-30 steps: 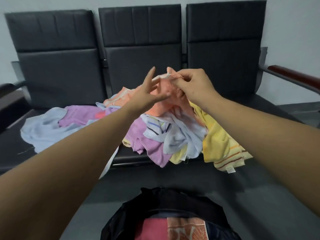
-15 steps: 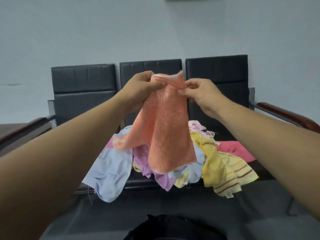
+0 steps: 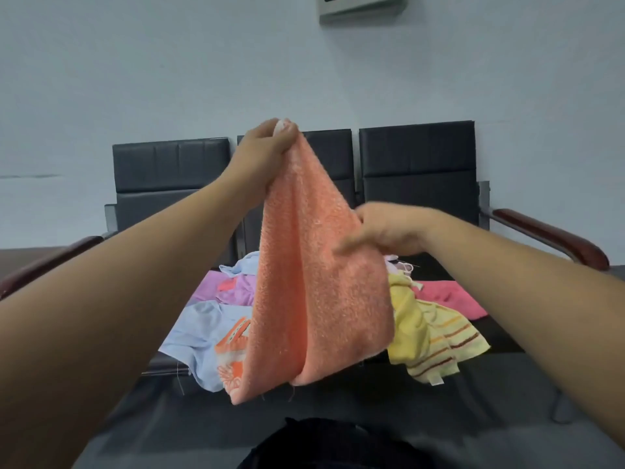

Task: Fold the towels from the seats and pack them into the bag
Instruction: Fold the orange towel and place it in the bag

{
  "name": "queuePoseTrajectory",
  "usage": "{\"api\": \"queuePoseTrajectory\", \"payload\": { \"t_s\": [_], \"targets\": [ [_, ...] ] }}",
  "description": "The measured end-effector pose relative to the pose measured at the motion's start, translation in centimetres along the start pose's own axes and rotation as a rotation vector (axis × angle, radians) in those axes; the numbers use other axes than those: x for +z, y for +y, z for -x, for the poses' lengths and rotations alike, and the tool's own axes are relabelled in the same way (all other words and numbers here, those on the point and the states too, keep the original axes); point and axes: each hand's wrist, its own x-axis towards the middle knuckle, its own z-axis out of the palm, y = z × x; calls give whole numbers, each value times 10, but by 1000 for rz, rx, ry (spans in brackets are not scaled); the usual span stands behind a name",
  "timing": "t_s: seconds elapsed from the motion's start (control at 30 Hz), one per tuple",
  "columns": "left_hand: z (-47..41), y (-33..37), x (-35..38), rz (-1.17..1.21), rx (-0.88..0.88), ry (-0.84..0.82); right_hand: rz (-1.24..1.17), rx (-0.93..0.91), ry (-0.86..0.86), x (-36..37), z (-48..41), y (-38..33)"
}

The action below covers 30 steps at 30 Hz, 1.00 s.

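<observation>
An orange towel [image 3: 314,292] hangs in the air in front of the black seats [image 3: 416,164]. My left hand [image 3: 267,150] grips its top corner, held high. My right hand [image 3: 389,231] is lower, at the towel's right edge, blurred; its fingers lie against the cloth and the grip is unclear. Behind the towel a pile of towels lies on the seats: light blue [image 3: 199,330], purple [image 3: 233,289], yellow striped [image 3: 429,336], pink [image 3: 453,296]. The black bag [image 3: 324,445] sits on the floor at the bottom edge, only its top showing.
The three-seat bench has wooden armrests at the left [image 3: 44,262] and the right [image 3: 548,238]. A grey floor [image 3: 507,418] lies between me and the bench. A pale wall with a mounted box [image 3: 358,5] rises behind.
The towel was lifted off the pile and raised. My left hand took the top corner and rose; my right hand slid down the towel's right edge. The view tilted upward.
</observation>
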Motion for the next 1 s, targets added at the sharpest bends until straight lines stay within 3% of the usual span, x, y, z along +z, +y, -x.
{"api": "queuePoseTrajectory", "payload": {
  "t_s": [0.13, 0.23, 0.37, 0.4, 0.47, 0.53, 0.57, 0.63, 0.7, 0.77, 1.0],
  "targets": [
    [-2, -30, -24, -69, -107, 170, 296, 228, 70, -13, 5, 58],
    [5, -54, -42, -216, -178, 244, 3, 241, 282, -32, 14, 88],
    [12, -73, -55, -476, -241, 215, -494, 58, 571, -47, 18, 96],
    [13, -72, -55, -451, -266, 222, -604, -6, 604, -50, 17, 90],
    [11, -64, -54, -70, -355, 201, -799, -143, 597, -54, 16, 74],
    [13, -48, -51, 315, -352, 53, -986, -266, 527, -59, 18, 57],
    [13, -45, -52, 373, -339, -7, -1037, -276, 503, -61, 19, 49],
    [10, -45, -56, 246, -334, 37, -919, -180, 567, -62, 18, 44],
    [8, -53, -63, -154, -321, 91, -592, -18, 758, -63, 14, 48],
    [9, -61, -68, -333, -296, 102, -369, 41, 911, -63, 12, 52],
    [15, -64, -54, -142, -235, -41, -125, -72, 996, -55, 11, 52]
  ]
}}
